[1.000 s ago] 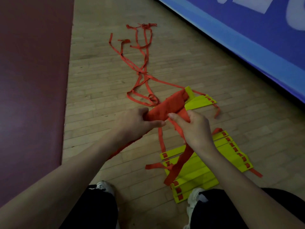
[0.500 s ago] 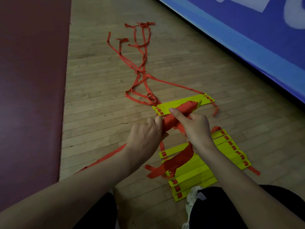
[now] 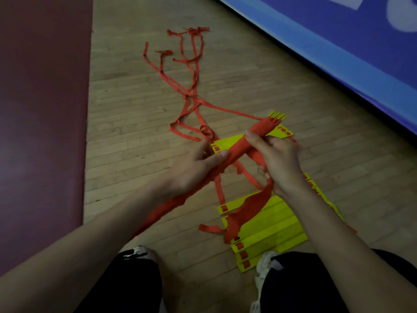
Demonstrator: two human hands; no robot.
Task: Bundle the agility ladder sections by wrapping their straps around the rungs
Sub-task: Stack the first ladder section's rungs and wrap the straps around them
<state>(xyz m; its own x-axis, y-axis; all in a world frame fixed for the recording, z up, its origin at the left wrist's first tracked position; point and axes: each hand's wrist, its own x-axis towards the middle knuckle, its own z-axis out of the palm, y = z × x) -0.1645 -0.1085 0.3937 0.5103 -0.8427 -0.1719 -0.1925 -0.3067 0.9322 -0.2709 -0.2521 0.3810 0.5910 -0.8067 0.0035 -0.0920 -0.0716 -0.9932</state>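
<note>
Yellow rungs (image 3: 270,224) lie fanned flat on the wooden floor (image 3: 135,109) just beyond the person's white shoes (image 3: 140,251), a red strap (image 3: 250,211) draped across them; above, both hands hold a rung bundle (image 3: 243,143) wound in red; the left hand (image 3: 194,172) grips its nearer part with curled fingers; the right hand (image 3: 279,161) pinches it farther along, thumb on top; beyond, loose red straps (image 3: 191,86) trail over the boards; a blue wall pad (image 3: 338,41) runs along the far right

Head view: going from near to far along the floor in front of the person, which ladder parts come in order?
Flat rung stack → wrapped bundle held in both hands → loose straps.
</note>
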